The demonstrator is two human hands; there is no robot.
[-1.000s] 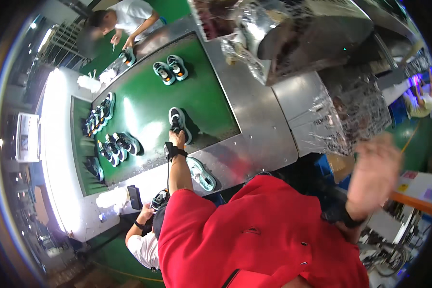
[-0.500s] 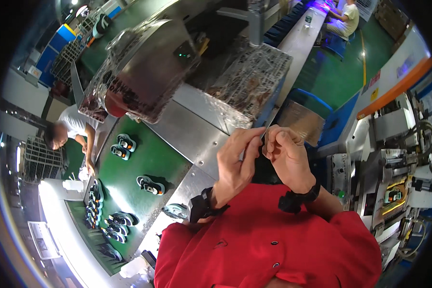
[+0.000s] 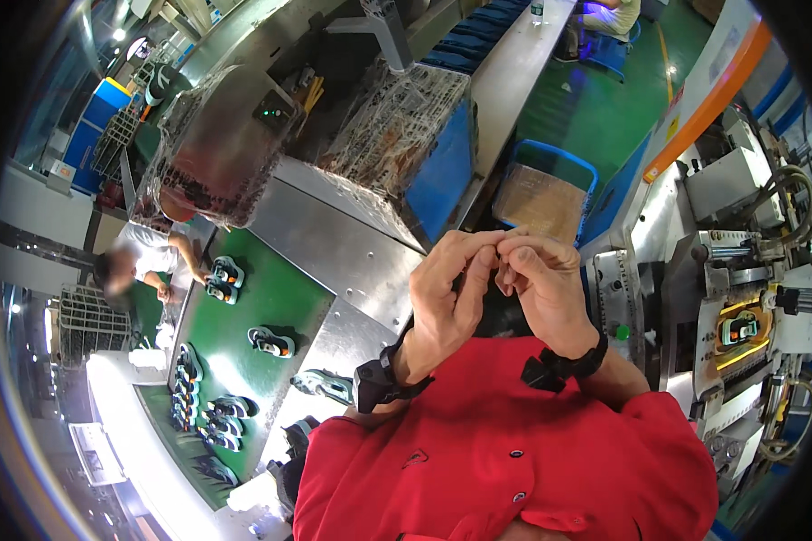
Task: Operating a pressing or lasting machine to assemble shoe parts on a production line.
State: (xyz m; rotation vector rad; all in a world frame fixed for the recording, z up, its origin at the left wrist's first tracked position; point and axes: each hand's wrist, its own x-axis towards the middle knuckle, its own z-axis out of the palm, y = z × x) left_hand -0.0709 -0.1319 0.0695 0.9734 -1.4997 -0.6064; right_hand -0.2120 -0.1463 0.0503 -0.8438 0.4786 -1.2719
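My left hand [image 3: 447, 293] and my right hand [image 3: 548, 293] are raised in front of the red shirt [image 3: 487, 433], fingertips meeting. Left thumb and forefinger pinch together against the curled fingers of the right hand. Whatever lies between them is hidden or too small to name. Both wrists wear black bands with bulky black units, the left band [image 3: 383, 380] and the right band [image 3: 564, 363]. Below and beyond the hands is a blue-framed seat or cart with a brown top [image 3: 541, 203].
To the left, a green conveyor belt [image 3: 284, 298] carries several sneakers [image 3: 271, 343]. A co-worker's hand [image 3: 198, 273] reaches a pair there. A plastic-wrapped machine [image 3: 221, 149] stands beyond. At right is a machine [image 3: 713, 298] holding a shoe part [image 3: 740, 330] in a yellow-lit bay.
The view has shifted. A thin pale sliver between my fingers no longer shows, and my fingertips have come together. The co-worker's hand has reached the pair of sneakers on the belt.
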